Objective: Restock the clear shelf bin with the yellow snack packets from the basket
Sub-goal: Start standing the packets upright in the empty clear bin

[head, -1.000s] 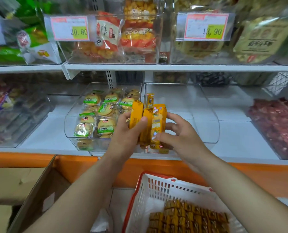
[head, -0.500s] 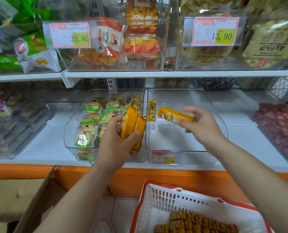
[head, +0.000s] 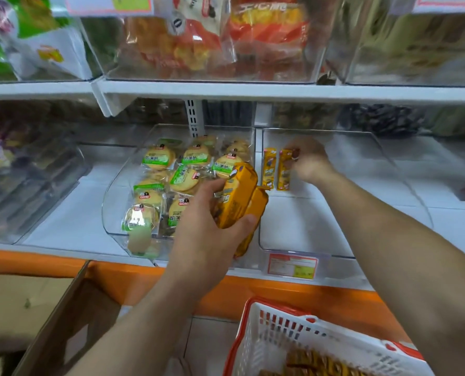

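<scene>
The clear shelf bin [head: 345, 256] sits on the lower shelf, right of centre. Two yellow snack packets stand upright at its back left: one [head: 269, 167] alone and one [head: 284, 169] that my right hand [head: 308, 161] pinches at its top. My left hand [head: 209, 226] hovers in front of the bin's left wall and grips a bunch of yellow packets [head: 239, 196]. The white basket with a red rim [head: 274, 332] is at the bottom right, with more yellow packets [head: 315, 362] inside.
A second clear bin [head: 117, 221] to the left holds round green-labelled biscuit packs. Upper shelf [head: 253, 90] carries bins of bagged snacks. An open cardboard box [head: 49, 321] stands at the bottom left. An orange ledge [head: 293, 297] runs under the shelf.
My right hand carried one yellow packet from the bunch into the bin and stood it upright beside the first one. My left hand stays holding the rest. The camera moved closer.
</scene>
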